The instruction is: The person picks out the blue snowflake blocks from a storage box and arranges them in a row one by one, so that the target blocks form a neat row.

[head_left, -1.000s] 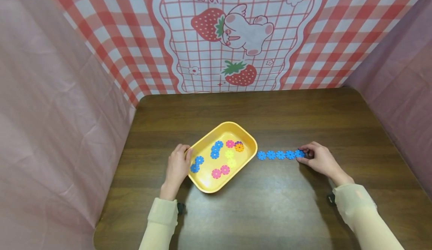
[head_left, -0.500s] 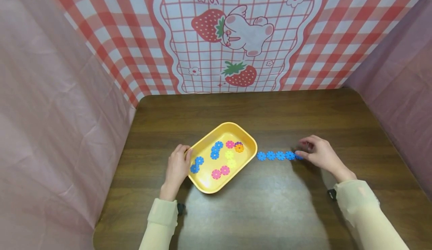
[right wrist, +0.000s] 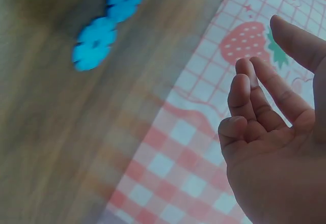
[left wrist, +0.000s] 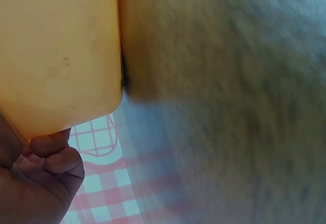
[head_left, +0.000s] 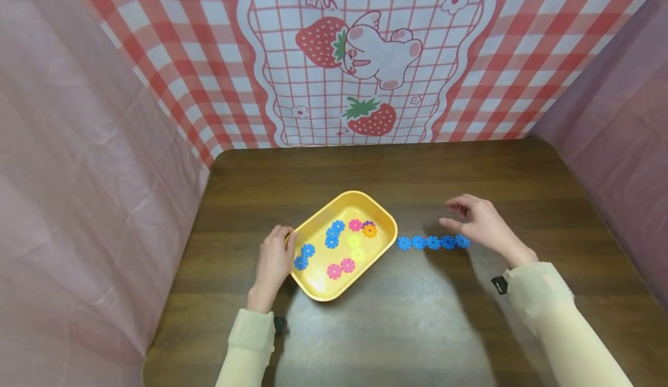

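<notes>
Yellow rounded tray [head_left: 318,279]; left grip [head_left: 273,259] clamped on it; right grip [head_left: 482,224] apart near notched blue discs [head_left: 433,242]; woodgrain table [head_left: 396,329]

Free tabletop [head_left: 417,178] behind 5 discs [head_left: 432,242]; tray [head_left: 319,259] leftward

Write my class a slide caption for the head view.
Left hand grips a yellow tray; empty right hand hovers near five blue discs in a row.

A brown wooden table [head_left: 428,172] with rounded far corners stretches across the scene. Beyond its far edge hangs a red-and-white checked cloth [head_left: 355,56] printed with strawberries [head_left: 322,42]. Pinkish curtains [head_left: 94,172] hang left and right. Light shines softly off the near tabletop.
</notes>
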Demonstrator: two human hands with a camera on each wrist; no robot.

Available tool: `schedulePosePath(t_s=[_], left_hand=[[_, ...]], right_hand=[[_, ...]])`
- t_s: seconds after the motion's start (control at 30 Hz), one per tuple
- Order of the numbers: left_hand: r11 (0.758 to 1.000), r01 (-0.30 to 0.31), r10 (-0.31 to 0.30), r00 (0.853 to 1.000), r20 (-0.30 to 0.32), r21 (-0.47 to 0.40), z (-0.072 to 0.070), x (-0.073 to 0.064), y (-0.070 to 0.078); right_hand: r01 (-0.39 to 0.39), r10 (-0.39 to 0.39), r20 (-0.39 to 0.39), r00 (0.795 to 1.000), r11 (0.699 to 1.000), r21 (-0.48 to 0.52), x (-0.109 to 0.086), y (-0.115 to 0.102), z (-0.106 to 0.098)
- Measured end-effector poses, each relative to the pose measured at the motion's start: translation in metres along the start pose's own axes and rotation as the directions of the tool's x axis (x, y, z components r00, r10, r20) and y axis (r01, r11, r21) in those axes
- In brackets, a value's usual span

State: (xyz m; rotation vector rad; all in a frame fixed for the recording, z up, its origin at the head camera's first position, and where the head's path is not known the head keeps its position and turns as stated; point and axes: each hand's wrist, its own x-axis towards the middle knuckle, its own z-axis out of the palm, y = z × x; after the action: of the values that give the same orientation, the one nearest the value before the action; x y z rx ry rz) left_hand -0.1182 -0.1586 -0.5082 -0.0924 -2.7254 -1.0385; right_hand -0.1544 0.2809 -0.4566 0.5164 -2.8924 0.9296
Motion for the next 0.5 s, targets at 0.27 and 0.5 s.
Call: schedulePosePath(t_s=[0.27,0.5], left_hand=[[1.0,0.006,-0.006,1.0,0.002,-0.001,0.0,0.0,0.0],[1.0,-0.004,0.004,1.0,-0.003,-0.007,0.0,0.001,0.0]], right_hand=[[0.023,-0.023,0.021,1.0,0.999,0.026,0.025,-0.027,0.004],[0.021,-0.024,0.046,0.999,0.998,0.065,0.045,-0.05,0.016]])
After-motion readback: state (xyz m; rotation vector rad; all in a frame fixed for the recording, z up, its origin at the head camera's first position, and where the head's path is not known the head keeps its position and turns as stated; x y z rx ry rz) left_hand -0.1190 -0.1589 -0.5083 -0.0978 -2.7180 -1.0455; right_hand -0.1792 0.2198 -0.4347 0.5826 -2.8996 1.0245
